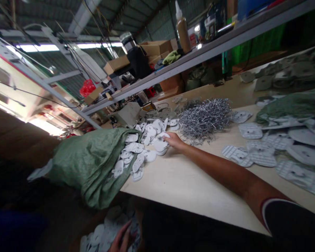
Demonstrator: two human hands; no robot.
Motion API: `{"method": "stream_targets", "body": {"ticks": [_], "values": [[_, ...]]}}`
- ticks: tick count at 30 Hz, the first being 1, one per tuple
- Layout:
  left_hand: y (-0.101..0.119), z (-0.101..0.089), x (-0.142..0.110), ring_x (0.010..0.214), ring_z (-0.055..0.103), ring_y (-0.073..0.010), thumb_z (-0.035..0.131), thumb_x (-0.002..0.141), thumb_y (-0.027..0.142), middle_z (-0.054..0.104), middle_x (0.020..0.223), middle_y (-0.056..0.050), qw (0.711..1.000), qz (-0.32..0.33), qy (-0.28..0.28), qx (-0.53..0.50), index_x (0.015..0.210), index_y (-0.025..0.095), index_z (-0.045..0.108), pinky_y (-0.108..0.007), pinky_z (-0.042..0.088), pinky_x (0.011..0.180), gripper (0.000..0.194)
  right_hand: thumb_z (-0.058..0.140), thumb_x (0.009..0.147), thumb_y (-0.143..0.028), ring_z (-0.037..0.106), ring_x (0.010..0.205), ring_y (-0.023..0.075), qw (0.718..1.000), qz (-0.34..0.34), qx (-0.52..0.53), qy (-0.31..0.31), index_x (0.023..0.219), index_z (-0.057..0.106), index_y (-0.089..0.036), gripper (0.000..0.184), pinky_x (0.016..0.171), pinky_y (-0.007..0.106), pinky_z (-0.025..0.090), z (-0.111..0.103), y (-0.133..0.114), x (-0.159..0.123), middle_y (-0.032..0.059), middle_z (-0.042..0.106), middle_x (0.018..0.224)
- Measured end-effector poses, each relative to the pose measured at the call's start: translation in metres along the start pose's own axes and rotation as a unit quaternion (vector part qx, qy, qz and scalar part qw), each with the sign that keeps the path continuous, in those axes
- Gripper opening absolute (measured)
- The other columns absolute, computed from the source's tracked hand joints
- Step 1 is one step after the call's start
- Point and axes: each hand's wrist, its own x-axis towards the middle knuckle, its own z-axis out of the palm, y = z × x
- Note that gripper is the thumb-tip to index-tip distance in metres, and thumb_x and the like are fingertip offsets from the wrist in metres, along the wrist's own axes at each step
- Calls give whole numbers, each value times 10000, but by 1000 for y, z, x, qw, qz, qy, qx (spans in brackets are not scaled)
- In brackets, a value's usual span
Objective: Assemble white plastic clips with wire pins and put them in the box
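Observation:
My right hand (174, 141) reaches across the table, its fingers closed on the edge of a white oval plate (161, 146). Around that plate lies a heap of similar white plates (149, 131), spilling from the mouth of a green woven sack (91, 157). Down below the table edge, my left hand (121, 239) is partly in view over more white plates (98, 233). Its fingers look stretched and apart, with nothing visible in them, though that area is dark and blurred.
A tangled pile of metal pins (204, 117) sits on the table (183, 182) beyond my right forearm. Larger white soles (304, 157) and another green sack (294, 105) lie at the right. Above runs a shelf (212, 45) with a brown squeeze bottle (183, 33) and cardboard boxes (156, 47).

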Motion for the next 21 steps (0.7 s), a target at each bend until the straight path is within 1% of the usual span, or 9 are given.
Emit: {"method": "stream_targets", "body": {"ticks": [3, 6, 8, 10, 13, 15, 17, 19, 21], "values": [[34, 10, 0, 1057, 797, -357, 827, 784, 619, 804, 1245, -108, 989, 6, -3, -146, 1207, 221, 787, -461, 665, 945, 582, 679, 987, -286, 707, 775, 176, 993, 55, 62, -87, 1253, 733, -131, 313, 697, 267, 595, -12, -9, -21, 100, 782, 990], [85, 40, 1, 1002, 807, -303, 790, 871, 570, 749, 1370, -179, 956, 1, -92, -280, 1275, 149, 718, -402, 659, 877, 588, 792, 897, -316, 679, 709, 144, 975, 83, 110, -173, 1229, 761, -145, 375, 611, 214, 549, -23, -18, -49, 86, 775, 959], [115, 67, 2, 1060, 800, -312, 703, 958, 551, 739, 1367, -228, 908, -42, -217, -356, 1377, 117, 643, -431, 636, 951, 606, 855, 843, -339, 678, 724, 137, 957, 89, 145, -236, 1231, 770, -141, 444, 620, 200, 535, -26, -24, -69, 84, 778, 968], [137, 97, 0, 1133, 785, -353, 615, 1004, 616, 741, 1347, -251, 845, -89, -335, -408, 1488, 120, 555, -473, 610, 1001, 696, 888, 822, -374, 686, 756, 140, 938, 84, 159, -296, 1253, 771, -134, 507, 652, 203, 538, -26, -29, -90, 81, 784, 981], [153, 140, -7, 1207, 754, -406, 542, 960, 796, 728, 1364, -263, 747, -129, -454, -469, 1537, 122, 515, -522, 579, 1045, 887, 863, 856, -353, 716, 854, 160, 934, 29, 88, -345, 1260, 783, -134, 467, 739, 222, 550, -21, -31, -122, 68, 796, 1027], [156, 162, -12, 1191, 758, -417, 529, 930, 853, 747, 1333, -249, 711, -140, -488, -487, 1517, 146, 534, -574, 559, 1072, 918, 828, 878, -275, 727, 927, 171, 942, -26, -7, -334, 1231, 801, -139, 380, 799, 230, 543, -19, -28, -142, 55, 803, 1067], [156, 176, -15, 1119, 786, -408, 537, 952, 820, 787, 1236, -224, 697, -146, -507, -485, 1447, 164, 582, -610, 555, 1074, 822, 818, 899, -258, 731, 936, 172, 950, -61, -100, -290, 1261, 797, -151, 379, 818, 235, 532, -24, -23, -158, 43, 807, 1064], [154, 181, -13, 1050, 806, -379, 544, 997, 740, 805, 1151, -210, 689, -145, -521, -482, 1392, 156, 610, -592, 572, 1061, 708, 820, 934, -321, 738, 922, 175, 958, -71, -164, -226, 1350, 759, -163, 449, 834, 253, 536, -42, -17, -172, 48, 807, 1065], [153, 180, -8, 1025, 811, -352, 545, 1023, 676, 803, 1127, -209, 682, -139, -529, -485, 1436, 145, 585, -554, 595, 1039, 673, 814, 959, -394, 744, 972, 199, 958, -75, -239, -142, 1410, 724, -169, 512, 900, 295, 547, -72, -14, -185, 78, 799, 1142]]}}
